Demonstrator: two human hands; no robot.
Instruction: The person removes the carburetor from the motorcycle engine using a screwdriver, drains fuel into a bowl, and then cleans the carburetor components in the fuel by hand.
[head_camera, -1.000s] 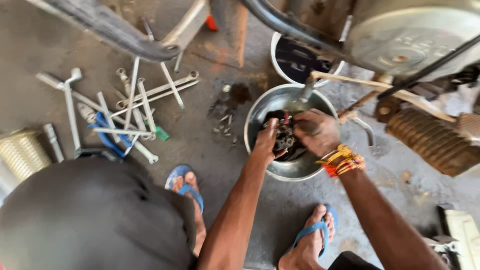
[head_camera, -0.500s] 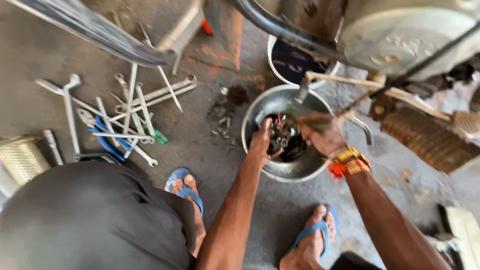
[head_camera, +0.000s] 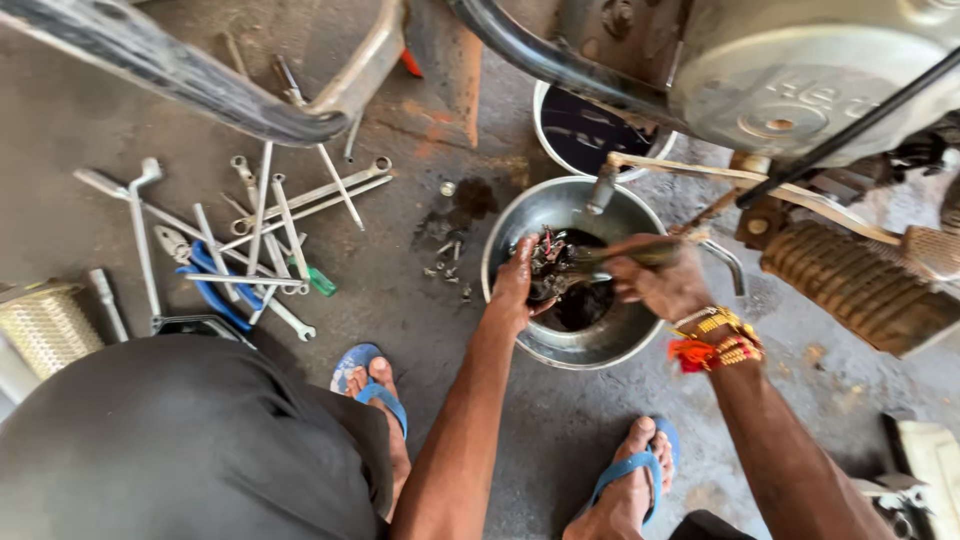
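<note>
Over the steel bowl (head_camera: 590, 345) at two o'clock, our left hand (head_camera: 515, 285) grips an oily engine part (head_camera: 552, 265); right hand (head_camera: 655, 280) closed on a brush (head_camera: 620, 255). Slick fingers risk dropping it.

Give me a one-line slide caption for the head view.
Both hands, left and right, work a greasy part over a steel bowl beside scattered wrenches.

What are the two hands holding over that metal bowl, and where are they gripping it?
The left hand holds a dark, greasy part by its left edge. The right hand grips a blurred brush-like tool by its handle.
</note>
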